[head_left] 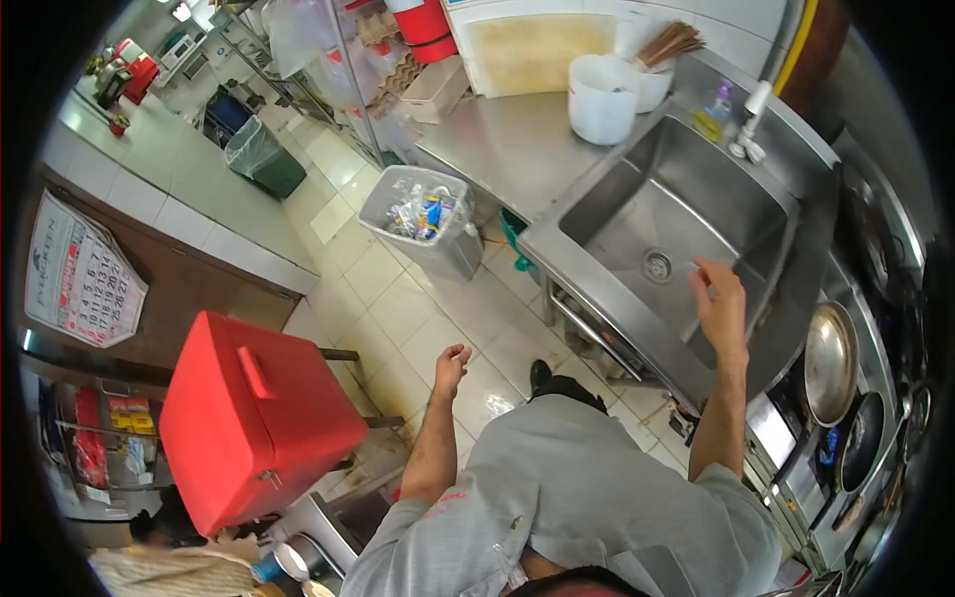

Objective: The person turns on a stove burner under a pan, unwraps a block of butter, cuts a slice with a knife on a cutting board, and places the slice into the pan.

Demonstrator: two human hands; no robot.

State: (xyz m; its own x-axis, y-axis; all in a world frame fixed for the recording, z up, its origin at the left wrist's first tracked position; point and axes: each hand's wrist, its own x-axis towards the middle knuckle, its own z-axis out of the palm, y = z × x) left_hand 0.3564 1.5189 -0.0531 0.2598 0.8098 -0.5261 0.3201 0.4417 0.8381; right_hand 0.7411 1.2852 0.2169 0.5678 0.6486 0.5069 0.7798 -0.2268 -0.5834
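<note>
My right hand (721, 306) hangs over the near side of the stainless steel sink (637, 269), its fingers loosely bent and apart, with nothing visible in them. Below it is the basin's bottom with a round drain (657, 266). On the other side of my body, my left hand (453, 368) is held above the tiled floor, fingers half curled and holding nothing that I can see. The grey waste bin (423, 244) with crumpled packaging inside and the red cooler box (254, 418) are nearest to it, both apart from the hand.
A steel counter (517, 149) adjoins the sink, bearing a white tub (603, 99) and a stained cutting board (542, 55). By the faucet (753, 129) stands a soap bottle (713, 114). Pans (831, 363) sit on the stove at right. A green bin (264, 159) stands further back.
</note>
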